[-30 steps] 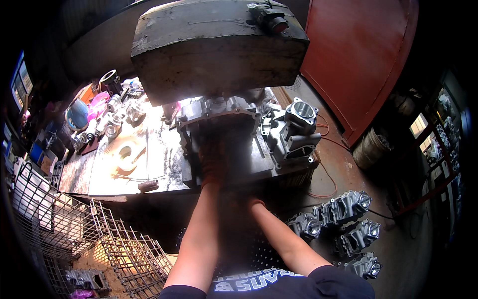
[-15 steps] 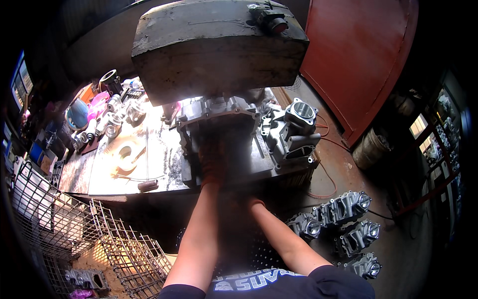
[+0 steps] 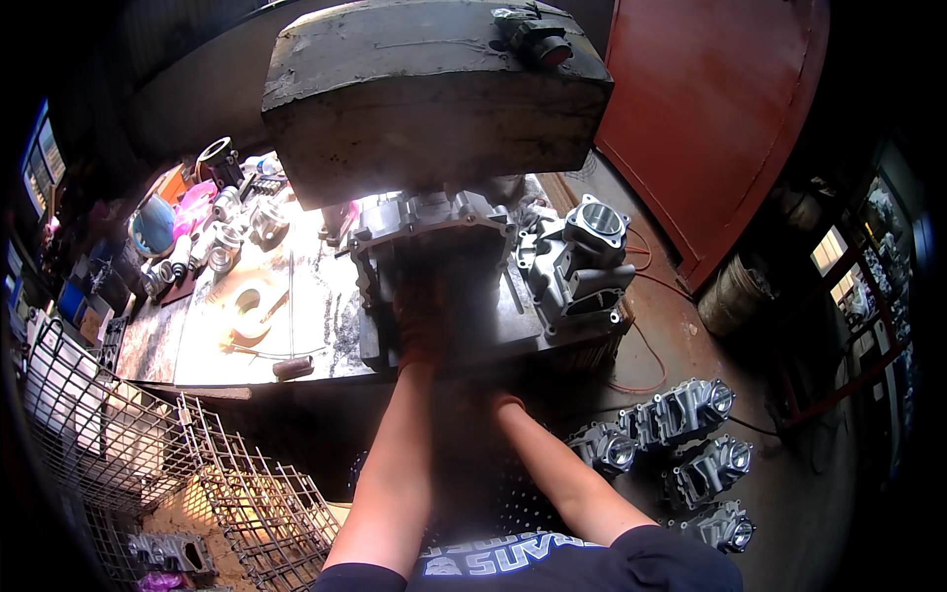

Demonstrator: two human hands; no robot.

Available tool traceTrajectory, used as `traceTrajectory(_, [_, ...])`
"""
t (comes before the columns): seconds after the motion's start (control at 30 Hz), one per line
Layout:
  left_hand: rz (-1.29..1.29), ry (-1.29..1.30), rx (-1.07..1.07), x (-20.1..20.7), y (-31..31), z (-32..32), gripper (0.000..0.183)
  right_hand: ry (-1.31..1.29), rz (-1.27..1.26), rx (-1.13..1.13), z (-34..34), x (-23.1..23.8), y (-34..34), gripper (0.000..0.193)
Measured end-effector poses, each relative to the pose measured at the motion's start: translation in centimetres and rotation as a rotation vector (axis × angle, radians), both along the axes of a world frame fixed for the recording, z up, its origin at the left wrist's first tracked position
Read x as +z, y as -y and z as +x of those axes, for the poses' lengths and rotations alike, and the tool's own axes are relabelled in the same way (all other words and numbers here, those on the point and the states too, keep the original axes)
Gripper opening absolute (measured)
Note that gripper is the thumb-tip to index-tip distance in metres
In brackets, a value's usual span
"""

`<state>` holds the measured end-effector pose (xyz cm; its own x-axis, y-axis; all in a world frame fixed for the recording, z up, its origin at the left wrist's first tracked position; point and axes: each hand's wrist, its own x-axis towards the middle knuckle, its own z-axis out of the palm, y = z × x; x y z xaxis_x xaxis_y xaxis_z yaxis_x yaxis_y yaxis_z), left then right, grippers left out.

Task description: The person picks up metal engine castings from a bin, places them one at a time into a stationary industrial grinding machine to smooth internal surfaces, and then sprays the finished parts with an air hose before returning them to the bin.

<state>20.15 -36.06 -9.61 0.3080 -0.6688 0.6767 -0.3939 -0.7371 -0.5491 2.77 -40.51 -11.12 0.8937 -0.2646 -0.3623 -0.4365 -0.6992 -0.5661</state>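
A large silver metal casting (image 3: 434, 229) sits upright on the work table under a heavy grey block-shaped press head (image 3: 424, 128). My left hand (image 3: 419, 326), in a reddish glove, reaches into the dark front of that casting; shadow hides its fingers. Lower and to the right, just below the table's front edge, is my right hand (image 3: 505, 401). Only its reddish cuff shows, and the rest is lost in a dark blur. What either hand touches cannot be made out. A second silver casting (image 3: 582, 266) with a round flanged opening stands at the table's right end.
Several castings (image 3: 691, 414) lie on the floor at the right. A wire mesh cage (image 3: 109, 424) stands at lower left. On the table (image 3: 202, 335) are a ring-shaped part (image 3: 249, 304), a small brown cylinder (image 3: 293, 368) and metal parts. A red panel (image 3: 705, 118) rises behind.
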Motion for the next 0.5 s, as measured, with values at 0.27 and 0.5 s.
traceTrajectory(0.27, [0.016, 0.009, 0.032, -0.6, -0.1, 0.4, 0.071, 0.008, 0.016, 0.003, 0.2, 0.0, -0.1, 0.036])
traceTrajectory(0.5, [-0.072, -0.106, -0.086, 1.5, -0.3, -0.7, 0.07, 0.025, 0.037, -0.009, 0.1, -0.5, 0.2, 0.036])
